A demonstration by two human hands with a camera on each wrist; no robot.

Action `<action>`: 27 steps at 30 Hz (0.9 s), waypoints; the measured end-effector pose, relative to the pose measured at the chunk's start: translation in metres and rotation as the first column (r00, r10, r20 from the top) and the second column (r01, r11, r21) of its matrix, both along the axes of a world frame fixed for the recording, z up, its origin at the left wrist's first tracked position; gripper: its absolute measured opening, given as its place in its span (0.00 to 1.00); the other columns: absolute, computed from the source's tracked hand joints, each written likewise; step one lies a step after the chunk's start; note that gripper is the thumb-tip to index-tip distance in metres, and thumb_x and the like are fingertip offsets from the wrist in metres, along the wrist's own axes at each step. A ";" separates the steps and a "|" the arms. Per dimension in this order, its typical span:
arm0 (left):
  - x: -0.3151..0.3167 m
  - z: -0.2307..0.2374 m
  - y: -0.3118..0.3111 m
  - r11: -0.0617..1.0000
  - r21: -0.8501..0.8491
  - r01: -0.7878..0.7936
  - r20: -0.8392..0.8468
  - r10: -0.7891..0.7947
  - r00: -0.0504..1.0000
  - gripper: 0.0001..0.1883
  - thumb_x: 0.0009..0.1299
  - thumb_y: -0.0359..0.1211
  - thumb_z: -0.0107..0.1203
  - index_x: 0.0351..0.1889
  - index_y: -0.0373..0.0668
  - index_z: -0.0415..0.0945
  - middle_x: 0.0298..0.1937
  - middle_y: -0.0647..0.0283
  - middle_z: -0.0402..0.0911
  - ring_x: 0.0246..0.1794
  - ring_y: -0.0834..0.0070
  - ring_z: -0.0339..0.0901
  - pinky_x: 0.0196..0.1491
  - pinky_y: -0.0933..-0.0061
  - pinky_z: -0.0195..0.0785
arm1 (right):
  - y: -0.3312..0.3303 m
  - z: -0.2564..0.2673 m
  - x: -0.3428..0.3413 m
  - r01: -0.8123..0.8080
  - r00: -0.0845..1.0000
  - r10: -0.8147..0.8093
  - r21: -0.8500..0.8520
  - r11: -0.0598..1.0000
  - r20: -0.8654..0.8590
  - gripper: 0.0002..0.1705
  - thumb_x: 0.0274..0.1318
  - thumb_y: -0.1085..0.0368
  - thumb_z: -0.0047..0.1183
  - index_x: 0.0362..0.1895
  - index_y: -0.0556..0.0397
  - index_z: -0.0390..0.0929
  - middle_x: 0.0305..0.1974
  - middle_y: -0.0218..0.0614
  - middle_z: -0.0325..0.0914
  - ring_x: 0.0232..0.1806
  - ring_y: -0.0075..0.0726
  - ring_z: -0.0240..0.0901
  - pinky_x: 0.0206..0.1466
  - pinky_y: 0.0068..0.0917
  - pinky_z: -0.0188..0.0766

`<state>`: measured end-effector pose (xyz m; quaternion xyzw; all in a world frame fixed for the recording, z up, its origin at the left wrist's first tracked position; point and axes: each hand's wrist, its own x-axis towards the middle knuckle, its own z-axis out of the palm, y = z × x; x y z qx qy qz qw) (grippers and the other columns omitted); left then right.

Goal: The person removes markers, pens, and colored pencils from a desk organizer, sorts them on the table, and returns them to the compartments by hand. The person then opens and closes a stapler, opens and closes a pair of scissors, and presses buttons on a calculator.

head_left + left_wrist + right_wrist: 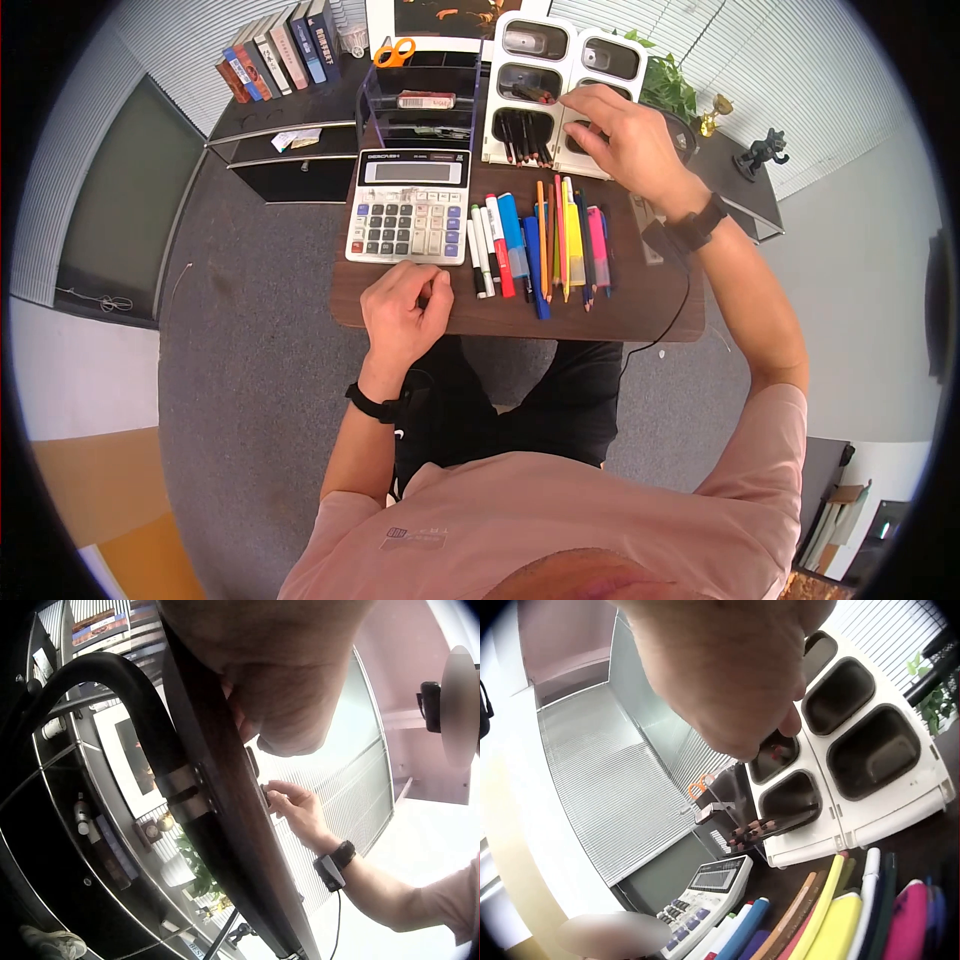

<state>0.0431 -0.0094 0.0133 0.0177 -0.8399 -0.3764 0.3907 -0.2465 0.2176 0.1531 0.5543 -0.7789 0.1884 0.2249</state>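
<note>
Loosely curled, my left hand (405, 312) rests at the table's front edge, just below the calculator (411, 207), holding nothing visible. Over the white organizer (560, 148) is my right hand (635, 145), its thumb and forefinger apart in the head view. Its fingertips are near the compartment with small red items (532, 93); no held thing can be made out. Dark pencils (520, 136) lean in the compartment below. In the right wrist view, the right hand (724, 675) hangs over the organizer (862, 825), partly covering its compartments.
Markers, highlighters (574, 235) and coloured pencils (543, 240) lie side by side in front of the organizer. Behind the calculator stands a clear-sided rack (422, 82) with orange scissors (394, 53). A black cable (668, 333) runs from the right wrist over the table's edge.
</note>
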 end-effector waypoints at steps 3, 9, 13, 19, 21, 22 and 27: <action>0.000 0.000 0.000 1.000 -0.011 -0.002 0.011 0.002 1.000 0.03 0.77 0.25 0.71 0.40 0.36 0.89 0.28 0.61 0.84 0.23 0.72 0.77 0.28 0.69 0.67 | 0.002 0.003 -0.005 0.033 0.999 -0.032 0.050 0.998 -0.019 0.20 0.72 0.62 0.72 0.64 0.47 0.89 0.61 0.32 0.90 0.47 0.54 0.91 0.50 0.48 0.88; -0.001 0.003 0.003 1.000 0.000 -0.023 -0.004 0.023 1.000 0.04 0.74 0.26 0.72 0.37 0.38 0.87 0.27 0.62 0.82 0.22 0.68 0.79 0.28 0.65 0.70 | -0.003 0.002 -0.013 0.030 0.999 -0.029 0.050 0.998 -0.022 0.20 0.71 0.62 0.72 0.64 0.47 0.89 0.61 0.31 0.91 0.51 0.55 0.91 0.52 0.48 0.90; -0.001 0.003 0.002 1.000 -0.008 -0.027 0.002 0.027 1.000 0.04 0.74 0.26 0.72 0.37 0.38 0.87 0.26 0.62 0.82 0.23 0.68 0.80 0.28 0.66 0.70 | -0.008 -0.005 -0.018 0.045 0.998 -0.044 0.038 0.998 -0.045 0.20 0.71 0.61 0.72 0.64 0.47 0.90 0.60 0.32 0.92 0.51 0.55 0.91 0.53 0.48 0.90; 0.001 -0.001 0.000 1.000 -0.003 -0.010 0.006 0.010 1.000 0.04 0.77 0.27 0.71 0.40 0.37 0.88 0.28 0.62 0.83 0.22 0.71 0.77 0.28 0.68 0.68 | -0.008 -0.006 -0.018 0.069 0.996 -0.068 0.023 0.997 -0.058 0.19 0.72 0.61 0.71 0.63 0.47 0.91 0.58 0.33 0.92 0.52 0.54 0.91 0.54 0.48 0.89; 0.001 -0.002 0.000 1.000 0.001 -0.005 0.005 0.005 1.000 0.04 0.77 0.27 0.71 0.40 0.37 0.88 0.28 0.62 0.83 0.23 0.71 0.77 0.28 0.68 0.68 | -0.005 -0.007 -0.019 0.076 0.995 -0.075 0.014 0.997 -0.067 0.19 0.72 0.61 0.71 0.63 0.46 0.91 0.58 0.33 0.92 0.52 0.54 0.91 0.54 0.48 0.89; 0.000 -0.001 0.000 1.000 -0.002 -0.006 0.003 0.007 1.000 0.04 0.77 0.27 0.71 0.40 0.37 0.88 0.28 0.62 0.83 0.23 0.71 0.77 0.28 0.68 0.68 | -0.004 -0.006 -0.018 0.080 0.995 -0.079 0.005 0.997 -0.063 0.19 0.72 0.61 0.71 0.63 0.46 0.91 0.58 0.33 0.92 0.51 0.53 0.91 0.53 0.47 0.89; 0.000 -0.001 0.000 1.000 -0.012 -0.010 0.001 0.010 1.000 0.04 0.77 0.27 0.72 0.40 0.37 0.88 0.28 0.62 0.83 0.23 0.71 0.78 0.29 0.68 0.68 | 0.000 -0.002 -0.016 0.096 0.995 -0.096 0.001 0.995 0.012 0.19 0.72 0.60 0.72 0.63 0.46 0.91 0.58 0.32 0.92 0.48 0.50 0.92 0.52 0.45 0.89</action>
